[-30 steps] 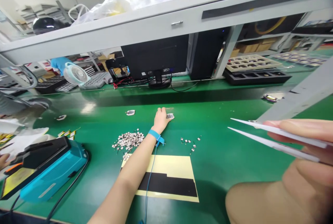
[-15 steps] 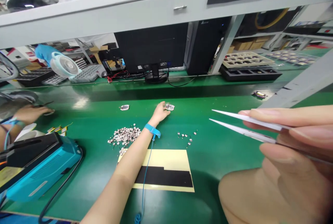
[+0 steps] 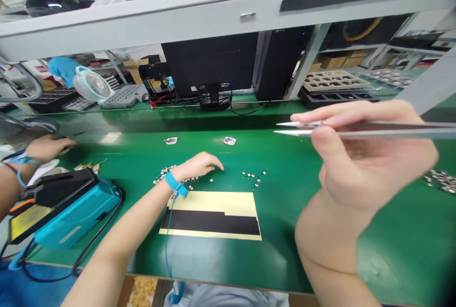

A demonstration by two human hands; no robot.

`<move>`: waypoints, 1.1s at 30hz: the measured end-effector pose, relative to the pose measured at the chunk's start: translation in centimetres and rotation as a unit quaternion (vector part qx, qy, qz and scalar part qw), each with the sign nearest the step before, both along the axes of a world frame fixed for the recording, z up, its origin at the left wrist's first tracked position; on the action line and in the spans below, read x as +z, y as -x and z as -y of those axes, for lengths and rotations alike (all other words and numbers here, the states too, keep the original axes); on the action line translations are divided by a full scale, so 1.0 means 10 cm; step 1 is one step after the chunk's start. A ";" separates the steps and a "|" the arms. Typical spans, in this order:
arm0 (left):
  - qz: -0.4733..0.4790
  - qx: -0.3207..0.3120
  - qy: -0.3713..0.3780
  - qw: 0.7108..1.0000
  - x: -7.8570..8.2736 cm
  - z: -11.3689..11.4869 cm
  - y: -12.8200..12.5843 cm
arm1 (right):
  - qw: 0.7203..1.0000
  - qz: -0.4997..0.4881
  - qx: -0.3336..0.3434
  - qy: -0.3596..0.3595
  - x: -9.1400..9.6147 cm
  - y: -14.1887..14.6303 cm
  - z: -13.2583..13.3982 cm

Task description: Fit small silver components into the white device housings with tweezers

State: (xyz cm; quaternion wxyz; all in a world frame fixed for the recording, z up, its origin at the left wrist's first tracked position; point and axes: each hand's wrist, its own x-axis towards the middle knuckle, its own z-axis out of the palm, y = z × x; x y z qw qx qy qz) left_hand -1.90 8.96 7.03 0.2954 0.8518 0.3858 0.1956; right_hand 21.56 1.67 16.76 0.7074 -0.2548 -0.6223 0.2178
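Left hand (image 3: 199, 165) is off the white-rimmed piece (image 3: 230, 141) it touched earlier; that piece now lies clear on the green surface (image 3: 281, 259). Left hand is palm-down over the pile of small parts (image 3: 166, 172), fingers loosely bent; cannot tell whether it holds anything. Right hand (image 3: 359, 155), now farther forward, is closed round the tweezers (image 3: 377, 134), tips apart. Another person's hand (image 3: 50, 148) remains at far left.

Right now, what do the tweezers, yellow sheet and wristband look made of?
Tweezers: matte white tips, likely plastic or ceramic; greyer, silvery shanks, possibly metal.
Yellow sheet: probably smooth paper, maybe coated, as it lies thin and flat.
Wristband: seemingly matte fabric; no shine, loose end sticking out.
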 end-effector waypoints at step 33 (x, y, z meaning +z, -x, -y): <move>0.237 0.185 0.020 0.954 -0.82 0.46 -0.47 | 0.684 0.697 0.086 0.197 -1.44 0.60 0.38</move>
